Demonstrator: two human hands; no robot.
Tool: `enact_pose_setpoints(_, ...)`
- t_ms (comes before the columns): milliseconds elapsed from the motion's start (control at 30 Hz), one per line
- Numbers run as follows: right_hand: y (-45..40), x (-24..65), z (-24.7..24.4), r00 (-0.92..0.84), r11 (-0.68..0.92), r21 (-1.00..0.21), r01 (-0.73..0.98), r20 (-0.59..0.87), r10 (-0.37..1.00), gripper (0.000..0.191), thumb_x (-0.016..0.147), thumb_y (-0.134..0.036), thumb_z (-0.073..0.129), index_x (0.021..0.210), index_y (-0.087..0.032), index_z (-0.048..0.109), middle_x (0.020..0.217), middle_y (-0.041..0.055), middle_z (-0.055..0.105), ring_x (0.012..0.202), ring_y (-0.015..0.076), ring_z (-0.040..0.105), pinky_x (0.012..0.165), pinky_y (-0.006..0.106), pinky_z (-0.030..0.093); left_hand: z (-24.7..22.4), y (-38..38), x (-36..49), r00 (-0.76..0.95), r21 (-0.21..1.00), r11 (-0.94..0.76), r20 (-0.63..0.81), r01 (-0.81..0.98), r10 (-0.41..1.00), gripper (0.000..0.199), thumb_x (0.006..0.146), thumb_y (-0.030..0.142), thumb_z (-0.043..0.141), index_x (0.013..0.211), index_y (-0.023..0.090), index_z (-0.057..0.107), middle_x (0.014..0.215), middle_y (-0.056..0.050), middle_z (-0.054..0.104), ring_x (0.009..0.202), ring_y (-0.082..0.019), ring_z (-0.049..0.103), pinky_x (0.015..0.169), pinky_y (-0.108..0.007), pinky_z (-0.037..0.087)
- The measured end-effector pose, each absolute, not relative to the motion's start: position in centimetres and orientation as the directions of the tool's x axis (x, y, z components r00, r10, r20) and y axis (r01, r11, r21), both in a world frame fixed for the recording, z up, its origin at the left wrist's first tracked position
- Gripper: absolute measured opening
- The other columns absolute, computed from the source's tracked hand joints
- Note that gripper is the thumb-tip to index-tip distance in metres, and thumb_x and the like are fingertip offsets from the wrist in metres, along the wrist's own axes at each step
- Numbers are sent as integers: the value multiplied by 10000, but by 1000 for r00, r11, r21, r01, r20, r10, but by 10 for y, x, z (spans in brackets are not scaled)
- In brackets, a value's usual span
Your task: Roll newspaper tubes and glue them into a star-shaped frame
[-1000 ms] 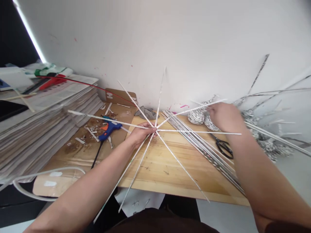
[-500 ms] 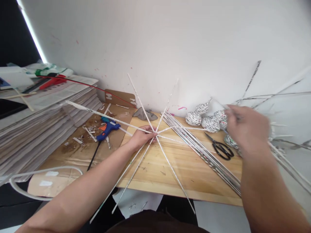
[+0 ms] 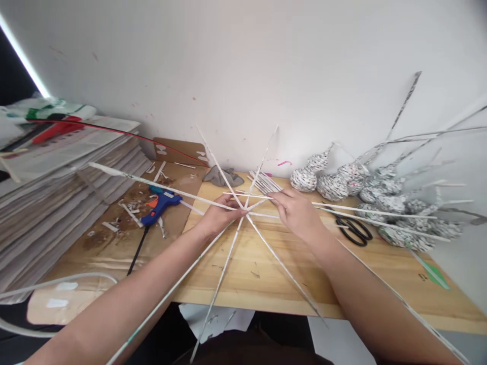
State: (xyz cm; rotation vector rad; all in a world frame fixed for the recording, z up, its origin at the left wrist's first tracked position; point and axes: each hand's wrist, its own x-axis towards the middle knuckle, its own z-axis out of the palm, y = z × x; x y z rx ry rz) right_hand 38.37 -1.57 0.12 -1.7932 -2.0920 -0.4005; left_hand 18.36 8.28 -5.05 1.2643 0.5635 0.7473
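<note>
Several rolled-paper sticks cross in a star shape above the table. My left hand pinches them at their crossing point, thumb in front. Just right of the crossing, my right hand is closed on a thin paper stick, whose end points left past the crossing, over my left fingers. Some star sticks run behind or under my right hand and come out on its far side. A bundle of paper sticks lies on the table, mostly hidden by my right hand and forearm.
Gourd-shaped woven paper pieces line the wall at right, beside black-handled scissors. A blue glue gun rests on stained cardboard at left. Stacked paper and a grey cloth are also there.
My right hand has come left and down from beside the woven gourds to the star's crossing, bringing a paper stick. My left hand keeps its pinch. The view has shifted slightly.
</note>
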Motion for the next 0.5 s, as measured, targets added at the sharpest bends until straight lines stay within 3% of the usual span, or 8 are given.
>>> enact_pose_setpoints(100,-16,385,-4,-134,172,-52,984,428,894,323,940,-177,416,1142,-165,669,926,101,664,869,216,584,811,321,445,-51,82,185,599,986,79,24,-146,801,603,595,300,833,1121,150,578,978,-91,721,886,-231,672,863,-382,469)
enact_pose_setpoints(300,-15,386,-7,-84,134,-102,986,390,917,306,945,-187,415,1102,-181,679,936,95,677,919,219,586,825,307,426,-44,81,178,720,940,286,-69,-185,691,637,648,271,805,1201,155,512,1034,-119,718,1007,-253,662,971,-411,428)
enact_pose_setpoints(500,-17,382,-8,-30,96,-170,981,353,935,301,954,-197,396,1136,-168,634,1015,93,687,931,200,602,841,282,412,-46,84,174,747,942,290,-72,-166,661,670,654,234,799,1244,169,490,1052,-126,714,1035,-270,655,978,-419,423)
